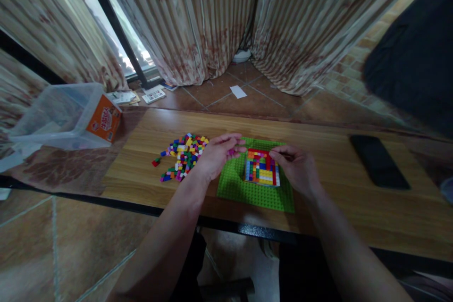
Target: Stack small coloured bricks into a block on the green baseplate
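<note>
A green studded baseplate (255,199) lies on the wooden table, bearing a square build of mixed-colour toy bricks (264,177). My left hand (217,153) hovers over the plate's left edge, fingers curled around pink toy bricks (231,153). At the build's upper right corner, my right hand (295,165) has thumb and fingers pinched together, close to a red brick. Whether a small piece sits between those fingertips is hidden. Left of the plate spreads a loose pile of small coloured bricks (187,155), partly behind my left wrist.
A black phone (379,160) rests on the table's right side. Beyond the left end stands a clear plastic bin (60,115) with an orange label. Curtains (184,23) hang behind the table, and a white paper (238,92) lies on the tiled floor.
</note>
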`<action>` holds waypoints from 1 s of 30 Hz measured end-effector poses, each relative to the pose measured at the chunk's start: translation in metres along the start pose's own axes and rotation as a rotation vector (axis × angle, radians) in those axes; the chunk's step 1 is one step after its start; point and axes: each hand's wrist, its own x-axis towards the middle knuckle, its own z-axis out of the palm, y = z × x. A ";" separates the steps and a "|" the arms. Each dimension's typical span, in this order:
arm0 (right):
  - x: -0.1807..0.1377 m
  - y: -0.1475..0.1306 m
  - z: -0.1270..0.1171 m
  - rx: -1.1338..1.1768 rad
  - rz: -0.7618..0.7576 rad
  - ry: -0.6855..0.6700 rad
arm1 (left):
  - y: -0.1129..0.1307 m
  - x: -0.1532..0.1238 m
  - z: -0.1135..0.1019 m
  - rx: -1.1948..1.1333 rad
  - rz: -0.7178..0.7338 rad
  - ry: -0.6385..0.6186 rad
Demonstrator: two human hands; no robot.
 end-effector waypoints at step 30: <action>-0.027 -0.043 0.027 -0.234 -0.719 0.031 | -0.009 -0.010 0.018 -0.283 -0.119 -0.395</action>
